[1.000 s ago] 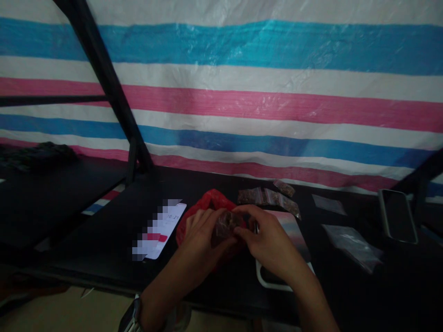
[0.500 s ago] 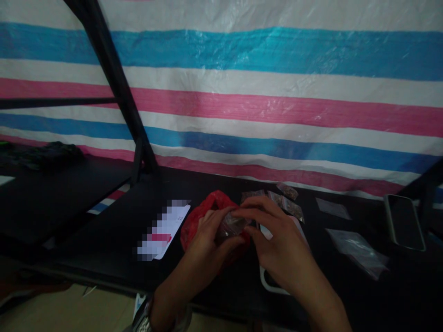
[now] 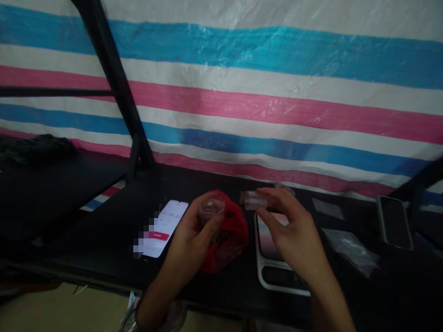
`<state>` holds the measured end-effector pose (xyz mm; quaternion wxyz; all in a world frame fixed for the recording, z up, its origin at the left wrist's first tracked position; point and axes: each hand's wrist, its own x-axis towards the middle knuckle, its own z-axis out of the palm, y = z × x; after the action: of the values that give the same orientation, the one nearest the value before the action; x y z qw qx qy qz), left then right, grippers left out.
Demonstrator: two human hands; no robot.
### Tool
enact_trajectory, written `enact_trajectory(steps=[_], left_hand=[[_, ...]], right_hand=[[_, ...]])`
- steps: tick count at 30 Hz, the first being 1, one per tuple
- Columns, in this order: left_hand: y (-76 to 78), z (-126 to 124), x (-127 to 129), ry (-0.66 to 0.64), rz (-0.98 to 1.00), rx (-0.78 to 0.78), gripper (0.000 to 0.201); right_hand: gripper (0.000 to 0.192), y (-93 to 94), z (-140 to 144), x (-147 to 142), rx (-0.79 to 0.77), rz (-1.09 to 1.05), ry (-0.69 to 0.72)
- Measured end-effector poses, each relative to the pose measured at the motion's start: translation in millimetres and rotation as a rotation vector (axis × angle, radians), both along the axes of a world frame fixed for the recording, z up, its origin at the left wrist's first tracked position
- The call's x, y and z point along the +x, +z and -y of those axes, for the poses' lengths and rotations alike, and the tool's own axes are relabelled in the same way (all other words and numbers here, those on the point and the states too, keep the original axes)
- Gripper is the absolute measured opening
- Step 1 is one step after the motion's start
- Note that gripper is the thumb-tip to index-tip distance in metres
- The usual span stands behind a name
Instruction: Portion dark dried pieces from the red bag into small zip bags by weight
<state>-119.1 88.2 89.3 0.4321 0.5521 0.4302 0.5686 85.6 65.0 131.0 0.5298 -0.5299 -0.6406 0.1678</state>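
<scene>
Tarp (image 3: 242,106) in blue, pink and white stripes is hanging behind the black tabletop (image 3: 104,240), closing off the back edge so nothing is sliding off that way. Everything else is lying around the red bag (image 3: 226,237), which is sitting crumpled and open-mouthed near the front edge, within easy reach of both hands. Left of the bag a phone (image 3: 162,228) is lying face up with its screen lit, turned so it can be read at a glance. Right of the bag a scale (image 3: 273,263) is sitting flat with its plate bare. Further right, clear sachets (image 3: 349,246) are lying loose, and a second, dark phone (image 3: 394,221) is resting beyond them. The left hand (image 3: 195,230) is hovering over the bag, its fingers curled round a small clear cup (image 3: 210,208), mouth tilted up. The right hand (image 3: 294,230) is holding a clear sachet (image 3: 255,201) pinched between thumb and fingers, just right of the bag and above the scale.
</scene>
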Motion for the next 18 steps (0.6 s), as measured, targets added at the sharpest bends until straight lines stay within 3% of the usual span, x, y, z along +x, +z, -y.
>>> enact_trajectory(steps=[4,8,11,14,16,18], left_hand=[[8.0,5,-5,0.167,0.005,0.070,0.048],[9.3,14,-4,0.283,0.006,0.163,0.043],[8.8,14,-6,0.378,0.022,0.154,0.046],[12.3,13,-11,0.450,-0.004,0.038,0.049],[14.5,17,-14,0.437,-0.057,-0.031,0.050],[12.6,28,-13,0.365,-0.112,-0.065,0.048]], right_hand=[[0.030,-7.5,-7,34,-0.047,0.074,-0.130],[0.027,-8.9,-1,46,-0.203,0.109,-0.076],[0.025,-7.1,5,28,-0.343,0.148,0.103],[0.033,-10.8,3,-1,-0.409,0.192,0.261],[0.042,-17.9,-4,-18,-0.392,0.280,0.302],[0.048,-26.4,-13,-30,-0.346,0.431,0.252]])
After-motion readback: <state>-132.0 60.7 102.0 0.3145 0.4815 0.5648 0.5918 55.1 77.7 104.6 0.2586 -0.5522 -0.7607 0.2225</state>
